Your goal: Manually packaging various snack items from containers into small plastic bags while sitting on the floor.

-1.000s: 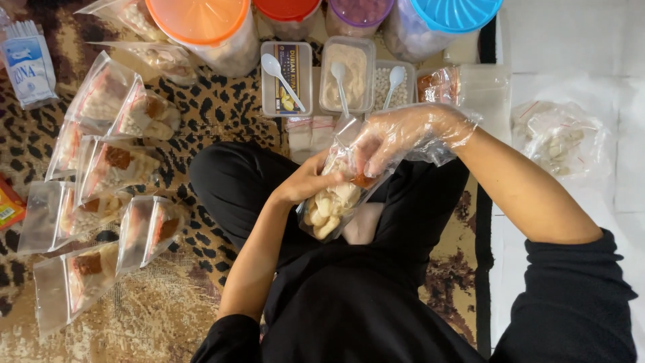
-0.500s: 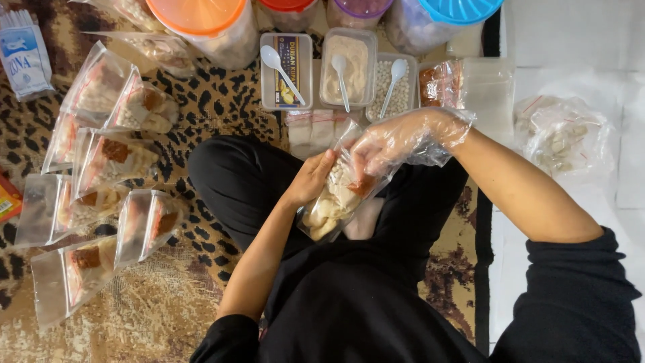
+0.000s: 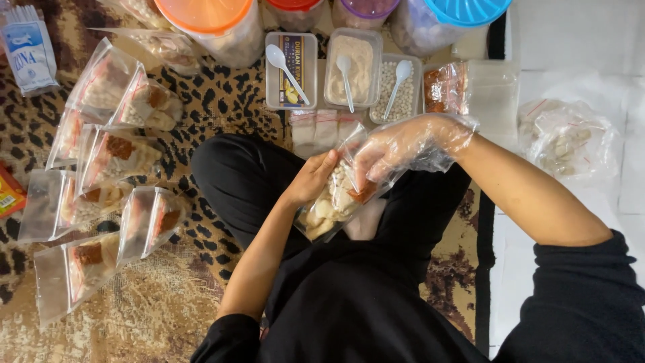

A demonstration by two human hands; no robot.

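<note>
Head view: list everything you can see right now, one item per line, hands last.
Snack bag: one, clear, held between both hands over the lap.
Filled bags: about eight, clear, on the rug at left.
Jars: four, orange, red, purple and blue lids, top edge.
Trays: three, clear, each with a white spoon, below the jars.
Loose bag: one, clear, floor at right.
Left hand: bare, gripping the snack bag.
Right hand: in a clear plastic glove, at the bag's mouth.

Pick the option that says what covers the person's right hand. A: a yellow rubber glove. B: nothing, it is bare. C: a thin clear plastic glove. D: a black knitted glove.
C: the right hand shows through a loose, crinkled see-through plastic glove while its fingers reach into the clear bag of pale snack pieces.
</note>
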